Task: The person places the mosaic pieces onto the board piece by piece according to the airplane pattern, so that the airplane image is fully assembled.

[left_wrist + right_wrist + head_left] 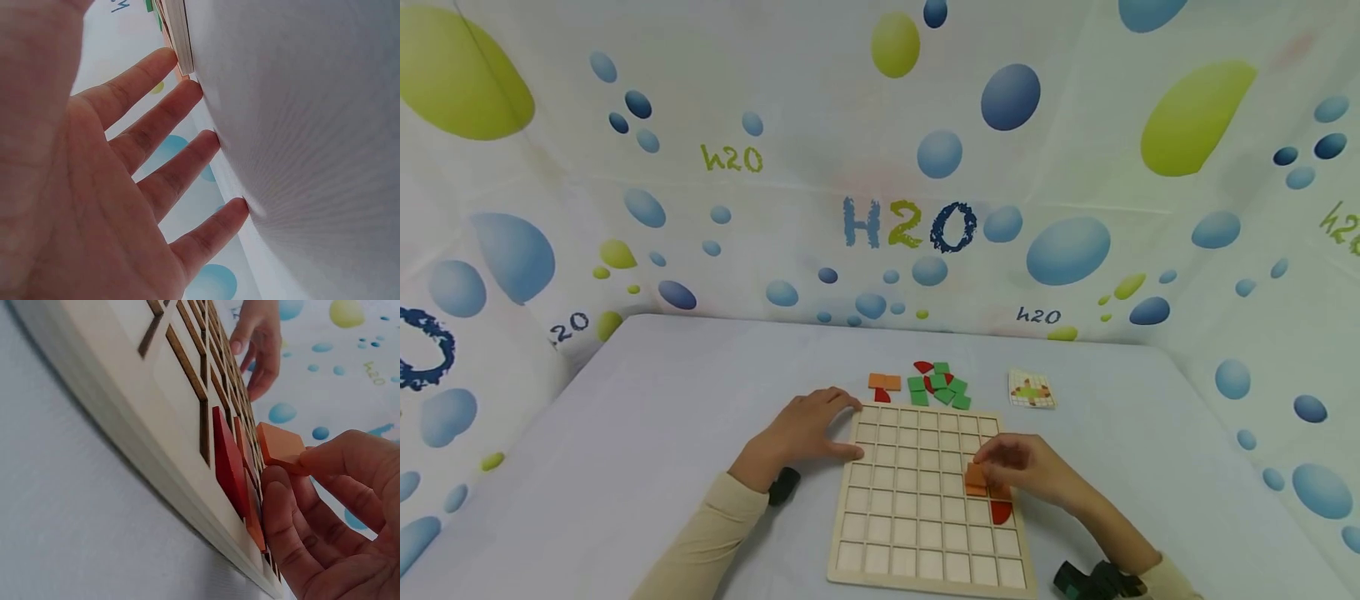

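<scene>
My right hand (1026, 471) pinches an orange square tile (281, 447) between thumb and fingers, close over the right side of a wooden grid board (895, 550). Beneath that tile, a red quarter-round piece (1001, 512) sits in a cell near the board's right edge, with orange tiles (253, 515) beside it. At the board's upper left, my left hand (808, 429) is spread, thumb and fingertips at the edge. Its fingers (178, 172) are straight in the left wrist view, tips at the tablecloth and the board's side.
Behind the board lie two orange tiles (884, 382), several green tiles (917, 384) and red pieces (922, 367). A small pattern card (1032, 390) rests at the back right. The white table (647, 433) meets a printed backdrop (820, 100).
</scene>
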`<action>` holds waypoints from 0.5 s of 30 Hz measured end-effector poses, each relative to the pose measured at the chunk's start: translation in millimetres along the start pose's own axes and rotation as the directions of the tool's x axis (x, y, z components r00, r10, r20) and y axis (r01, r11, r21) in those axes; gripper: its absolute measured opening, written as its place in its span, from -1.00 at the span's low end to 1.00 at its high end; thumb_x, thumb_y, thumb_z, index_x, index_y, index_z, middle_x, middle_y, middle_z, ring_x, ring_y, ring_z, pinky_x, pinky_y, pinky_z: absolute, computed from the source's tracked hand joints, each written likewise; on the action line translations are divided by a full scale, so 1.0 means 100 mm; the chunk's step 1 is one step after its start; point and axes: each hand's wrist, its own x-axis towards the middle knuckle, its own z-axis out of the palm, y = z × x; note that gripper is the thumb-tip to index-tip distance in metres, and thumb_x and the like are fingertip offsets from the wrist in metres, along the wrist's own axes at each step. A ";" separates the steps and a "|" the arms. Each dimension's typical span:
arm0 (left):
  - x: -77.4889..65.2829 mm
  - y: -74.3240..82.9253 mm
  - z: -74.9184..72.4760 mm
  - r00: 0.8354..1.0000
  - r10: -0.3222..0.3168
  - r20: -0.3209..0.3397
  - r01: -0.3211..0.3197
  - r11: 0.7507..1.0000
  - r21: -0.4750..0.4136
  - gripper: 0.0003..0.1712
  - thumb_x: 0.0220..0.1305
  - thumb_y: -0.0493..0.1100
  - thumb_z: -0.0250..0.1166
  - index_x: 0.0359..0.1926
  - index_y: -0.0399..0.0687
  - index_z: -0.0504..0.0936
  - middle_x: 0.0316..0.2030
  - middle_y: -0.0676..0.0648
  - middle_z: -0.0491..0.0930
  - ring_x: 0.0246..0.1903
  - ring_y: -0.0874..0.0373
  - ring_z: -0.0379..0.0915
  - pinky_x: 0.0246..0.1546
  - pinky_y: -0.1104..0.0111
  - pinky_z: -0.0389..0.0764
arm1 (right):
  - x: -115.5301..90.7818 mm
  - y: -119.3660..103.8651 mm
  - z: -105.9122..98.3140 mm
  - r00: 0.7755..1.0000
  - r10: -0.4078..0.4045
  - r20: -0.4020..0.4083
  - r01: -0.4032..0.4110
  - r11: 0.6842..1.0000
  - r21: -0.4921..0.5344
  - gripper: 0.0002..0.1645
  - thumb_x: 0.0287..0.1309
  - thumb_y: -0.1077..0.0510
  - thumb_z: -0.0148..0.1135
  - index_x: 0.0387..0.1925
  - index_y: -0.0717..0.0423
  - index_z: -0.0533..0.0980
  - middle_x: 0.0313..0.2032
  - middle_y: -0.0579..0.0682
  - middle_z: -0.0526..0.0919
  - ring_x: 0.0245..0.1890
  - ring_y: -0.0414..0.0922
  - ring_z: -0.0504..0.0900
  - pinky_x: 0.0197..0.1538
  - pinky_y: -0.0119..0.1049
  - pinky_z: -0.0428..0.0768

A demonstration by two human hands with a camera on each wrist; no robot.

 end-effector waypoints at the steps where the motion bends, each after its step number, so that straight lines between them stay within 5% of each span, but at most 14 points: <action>1: 0.00 0.00 0.00 1.000 0.004 -0.003 -0.004 1.000 0.001 -0.27 0.05 0.23 0.44 0.16 -0.04 0.51 0.18 -0.14 0.46 0.19 -0.12 0.38 0.10 -0.12 0.39 | -0.01 -0.01 -0.01 1.000 0.001 -0.001 -0.001 1.000 0.001 -0.85 0.30 0.31 0.18 -0.14 0.29 0.58 -0.23 0.15 0.66 -0.34 -0.29 0.58 -0.26 -0.39 0.59; 15: 0.00 -0.02 0.01 1.000 0.021 -0.007 -0.020 1.000 0.002 -0.27 0.06 0.23 0.44 0.16 -0.04 0.50 0.18 -0.14 0.46 0.19 -0.12 0.38 0.09 -0.13 0.39 | -0.14 -0.01 -0.04 0.993 0.030 0.116 -0.044 0.992 0.119 -0.80 0.27 0.33 0.20 -0.11 0.37 0.55 -0.27 0.03 0.66 -0.34 -0.32 0.59 -0.25 -0.42 0.61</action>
